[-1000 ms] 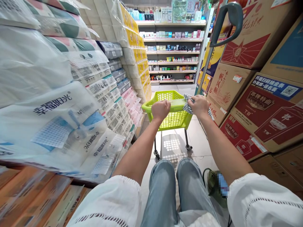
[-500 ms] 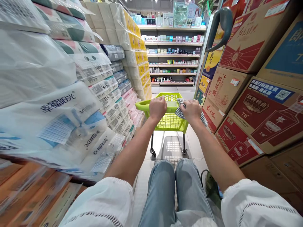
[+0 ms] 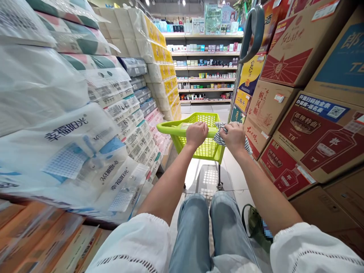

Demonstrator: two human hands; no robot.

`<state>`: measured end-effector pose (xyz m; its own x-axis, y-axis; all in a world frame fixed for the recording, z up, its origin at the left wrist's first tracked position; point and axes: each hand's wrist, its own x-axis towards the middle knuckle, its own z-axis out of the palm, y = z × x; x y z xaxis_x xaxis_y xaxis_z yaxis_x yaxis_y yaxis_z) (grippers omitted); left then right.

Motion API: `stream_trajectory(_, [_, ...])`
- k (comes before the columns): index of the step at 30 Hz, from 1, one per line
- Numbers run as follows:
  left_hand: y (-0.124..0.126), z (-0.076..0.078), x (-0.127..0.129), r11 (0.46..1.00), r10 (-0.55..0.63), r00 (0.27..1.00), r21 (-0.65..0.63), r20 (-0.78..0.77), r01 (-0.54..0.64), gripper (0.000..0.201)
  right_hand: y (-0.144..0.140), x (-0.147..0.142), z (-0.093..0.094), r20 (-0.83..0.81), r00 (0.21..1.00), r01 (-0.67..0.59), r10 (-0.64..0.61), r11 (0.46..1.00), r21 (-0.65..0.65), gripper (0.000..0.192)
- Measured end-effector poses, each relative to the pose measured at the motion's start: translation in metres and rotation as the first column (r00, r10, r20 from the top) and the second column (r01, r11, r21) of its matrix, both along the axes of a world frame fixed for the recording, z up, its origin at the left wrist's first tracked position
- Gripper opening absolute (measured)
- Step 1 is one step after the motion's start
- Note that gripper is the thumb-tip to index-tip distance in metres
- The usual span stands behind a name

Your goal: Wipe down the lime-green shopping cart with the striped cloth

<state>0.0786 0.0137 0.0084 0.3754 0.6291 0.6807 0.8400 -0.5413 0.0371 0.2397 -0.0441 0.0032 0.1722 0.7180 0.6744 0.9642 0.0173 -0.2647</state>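
A lime-green plastic basket trolley (image 3: pixel 182 142) on castors stands on the tiled floor ahead of me. My left hand (image 3: pixel 196 134) is closed over its near rim. Just to the right, my right hand (image 3: pixel 234 137) grips the same rim and also holds a blue-and-white striped cloth (image 3: pixel 219 138) bunched against it. The basket's inside looks empty through the mesh. My legs in light jeans fill the bottom of the view.
Stacked packs of toilet paper in clear plastic (image 3: pixel 85 125) wall the left side. Cardboard liquor cartons (image 3: pixel 309 132) are piled along the right, with a grey curved handle (image 3: pixel 254 32) above. Stocked shelves (image 3: pixel 207 68) close off the aisle's far end. A green bag (image 3: pixel 254 223) hangs by my right leg.
The trolley has swung a little to the left and its near rim has tilted. Both hands stayed on the rim, and the shelves at the back look slightly nearer.
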Motion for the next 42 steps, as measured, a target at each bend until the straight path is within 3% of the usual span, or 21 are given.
stream_trajectory(5, [0.000, -0.004, 0.009, 1.000, 0.007, 1.000, 0.028, 0.019, -0.008, 0.042, 0.005, 0.024, -0.004, -0.089, 0.995, 0.046, -0.043, 0.998, 0.035, 0.036])
stream_trajectory(8, [-0.001, -0.005, 0.014, 1.000, 0.022, 0.999, 0.013, 0.041, -0.023, 0.041, 0.000, 0.002, -0.001, -0.079, 0.994, 0.084, -0.081, 0.996, 0.035, 0.037])
stream_trajectory(12, [-0.002, -0.006, 0.015, 0.999, 0.042, 0.998, 0.015, 0.036, -0.042, 0.036, -0.009, -0.043, 0.002, 0.026, 0.999, 0.035, -0.035, 0.999, -0.002, 0.035])
stream_trajectory(15, [-0.002, -0.005, 0.009, 1.000, 0.018, 0.999, 0.023, 0.030, -0.019, 0.034, -0.011, -0.052, 0.001, 0.054, 0.999, -0.004, 0.004, 1.000, -0.006, 0.035])
stream_trajectory(21, [-0.003, -0.004, 0.001, 0.999, -0.052, 0.996, 0.005, 0.072, 0.052, 0.037, 0.001, -0.002, -0.002, 0.009, 0.999, 0.034, -0.034, 0.999, 0.022, 0.037])
stream_trajectory(24, [-0.003, -0.004, 0.002, 0.998, -0.056, 0.994, 0.006, 0.089, 0.056, 0.036, 0.011, 0.028, -0.002, -0.066, 0.995, 0.068, -0.068, 0.998, -0.015, 0.038])
stream_trajectory(27, [-0.005, -0.004, 0.003, 0.999, -0.034, 0.996, 0.015, 0.084, 0.033, 0.037, 0.015, 0.040, -0.001, -0.126, 0.988, 0.078, -0.085, 0.995, -0.060, 0.039])
stream_trajectory(30, [-0.008, -0.005, 0.003, 0.999, 0.019, 0.995, 0.025, 0.094, -0.021, 0.036, 0.007, 0.020, 0.003, -0.074, 0.995, 0.069, -0.071, 0.997, -0.035, 0.038])
stream_trajectory(36, [-0.007, -0.007, -0.005, 0.997, 0.040, 0.992, 0.055, 0.124, -0.047, 0.032, -0.015, -0.052, 0.009, 0.136, 0.989, -0.055, 0.056, 0.998, -0.011, 0.035])
stream_trajectory(39, [-0.006, -0.007, -0.013, 0.998, 0.007, 0.994, 0.065, 0.108, -0.015, 0.033, -0.013, -0.053, 0.007, 0.147, 0.986, -0.080, 0.081, 0.997, -0.012, 0.034])
stream_trajectory(42, [-0.005, -0.006, -0.019, 0.997, -0.027, 0.996, 0.077, 0.090, 0.021, 0.035, -0.004, -0.028, 0.003, 0.100, 0.992, -0.078, 0.078, 0.997, -0.007, 0.034])
